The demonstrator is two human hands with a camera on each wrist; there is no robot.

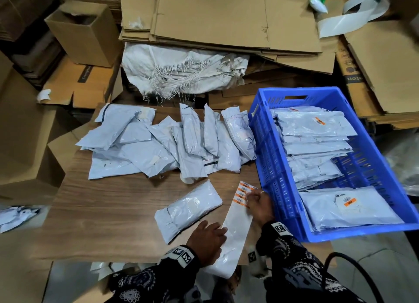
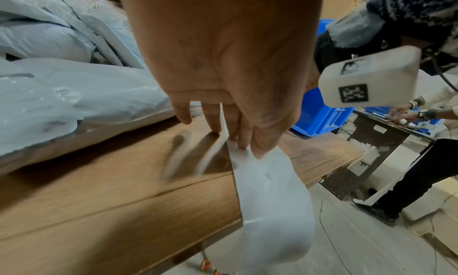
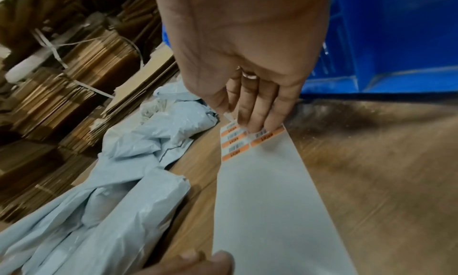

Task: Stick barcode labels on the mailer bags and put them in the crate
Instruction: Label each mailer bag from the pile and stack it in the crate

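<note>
A long white backing strip [image 1: 235, 232] lies on the wooden tabletop [image 1: 108, 212] near its front edge, just left of the blue crate [image 1: 269, 166], with its near end hanging over the edge. The left hand [image 1: 207, 240] presses on the strip's near part, its grip spread with straight fingers [image 2: 215, 122] on paper and wood. The right hand [image 1: 258, 204] works at the strip's far end, where the orange-and-white barcode labels [image 1: 242, 193] sit in rows; its fingertips [image 3: 255, 122] are on the labels, and the pictures leave unclear whether it pinches one. The print on the labels is too blurred to read.

One grey mailer bag [image 1: 188, 210] lies alone just left of the strip. A heap of unlabelled mailer bags [image 1: 170, 142] covers the far side of the tabletop. Inside the crate, stacked bags [image 1: 317, 144] show orange labels on the top far one and the near one. At far right, a flattened carton [image 1: 350, 76] shows the letters "oton".
</note>
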